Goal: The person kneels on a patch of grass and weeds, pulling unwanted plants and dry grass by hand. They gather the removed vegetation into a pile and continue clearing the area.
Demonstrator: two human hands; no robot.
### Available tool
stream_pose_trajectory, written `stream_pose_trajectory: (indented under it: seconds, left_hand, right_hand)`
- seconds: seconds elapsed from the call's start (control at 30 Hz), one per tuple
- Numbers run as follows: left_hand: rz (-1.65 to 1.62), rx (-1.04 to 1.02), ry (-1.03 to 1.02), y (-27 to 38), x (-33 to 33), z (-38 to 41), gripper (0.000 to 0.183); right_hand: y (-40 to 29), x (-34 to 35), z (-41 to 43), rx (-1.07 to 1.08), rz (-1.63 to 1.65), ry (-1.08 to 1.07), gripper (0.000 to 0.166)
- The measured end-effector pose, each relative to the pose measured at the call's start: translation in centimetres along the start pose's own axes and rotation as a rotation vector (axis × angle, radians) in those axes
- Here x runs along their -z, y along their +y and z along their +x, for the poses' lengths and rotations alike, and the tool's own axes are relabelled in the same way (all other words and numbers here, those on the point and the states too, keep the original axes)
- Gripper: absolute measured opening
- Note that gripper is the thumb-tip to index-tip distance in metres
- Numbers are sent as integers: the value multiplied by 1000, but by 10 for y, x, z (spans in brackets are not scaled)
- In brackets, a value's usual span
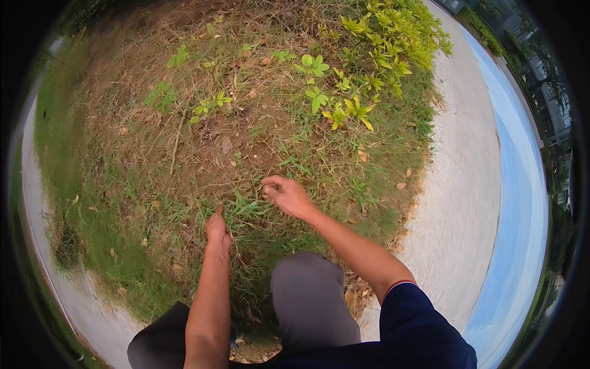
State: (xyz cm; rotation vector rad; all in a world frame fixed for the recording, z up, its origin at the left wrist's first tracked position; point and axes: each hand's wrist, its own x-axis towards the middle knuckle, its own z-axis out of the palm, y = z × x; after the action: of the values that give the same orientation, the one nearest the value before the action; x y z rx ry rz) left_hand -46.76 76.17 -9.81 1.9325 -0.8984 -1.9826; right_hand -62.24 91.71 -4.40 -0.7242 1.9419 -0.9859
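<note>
My left hand (pixel 217 227) is low over the weedy ground, thumb pointing away from me. It grips a clump of green grass (pixel 246 208), whose blades fan out to the right of the hand; most of the fingers are hidden. To the right and slightly farther off, my right hand (pixel 289 197) hovers just above the grass with its fingers half curled. A gap shows between its thumb and forefinger, and I see nothing held there. Beyond both hands lies bare brown soil (pixel 258 127) mixed with dry straw.
Small leafy seedlings (pixel 212 105) stand farther out, and a yellow-green shrub (pixel 392 41) grows at the upper right. A pale paved path (pixel 465 152) with a blue strip (pixel 521 184) borders the right side. Another path (pixel 34 193) curves along the left. My grey-trousered knee (pixel 311 295) is just below the hands.
</note>
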Motion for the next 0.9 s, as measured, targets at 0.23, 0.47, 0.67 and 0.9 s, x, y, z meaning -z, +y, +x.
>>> stream_pose_trajectory:
  seconds: [0.23, 0.47, 0.67, 0.9]
  left_hand:
    - [486, -127, 29, -8, 8, 15, 66]
    - [868, -578, -220, -41, 5, 76, 60]
    - [1080, -1098, -236, -23, -49, 45, 20]
    - [1158, -1043, -192, -42, -57, 83, 46]
  right_hand:
    - [108, 40, 50, 52, -1555, 140, 27]
    - [173, 46, -12, 114, -1316, -26, 20]
    - [169, 10, -150, -23, -771, 14, 24]
    - [77, 72, -40, 248, -773, 509, 14]
